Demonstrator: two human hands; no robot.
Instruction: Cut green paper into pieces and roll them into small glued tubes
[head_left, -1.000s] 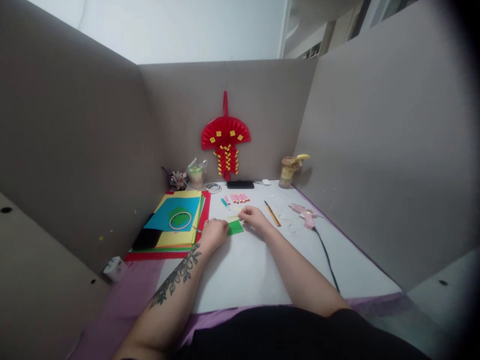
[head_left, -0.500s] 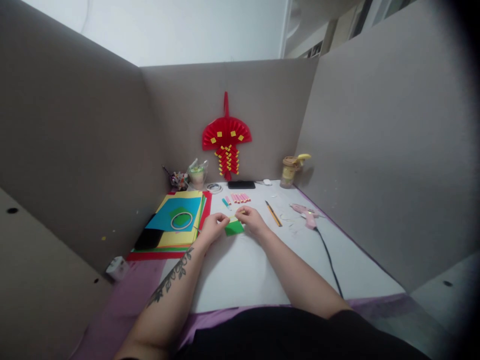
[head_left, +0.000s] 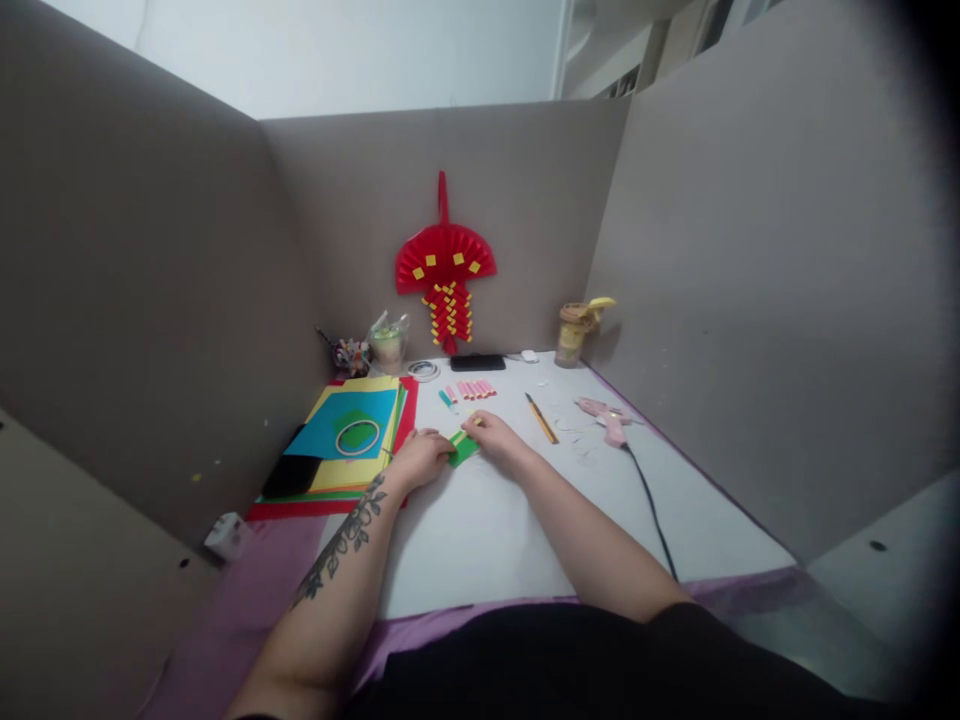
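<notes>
A small green paper [head_left: 464, 451] lies in front of me with a narrow yellow paper strip [head_left: 460, 437] across its upper part. My left hand [head_left: 422, 459] is at the paper's left edge, its fingers closed together on that side. On the right, my right hand [head_left: 493, 441] has thumb and finger pinched at the upper right end of the yellow strip. Just beyond my hands are several pink paper rolls [head_left: 477, 390] and a teal-capped glue tube [head_left: 448, 400].
An orange utility knife [head_left: 541, 419] and a pink glue gun [head_left: 611, 421] with a black cord lie on the right. Stacked coloured paper [head_left: 341, 415] with a tape ring [head_left: 358, 437] is on the left. At the back are a phone [head_left: 478, 363], cups and a red fan decoration [head_left: 445, 262].
The green paper has turned to a slant, with the yellow strip now across it. My left hand has flattened down lower at its side; my right stays pinched. The camera view has shifted slightly.
</notes>
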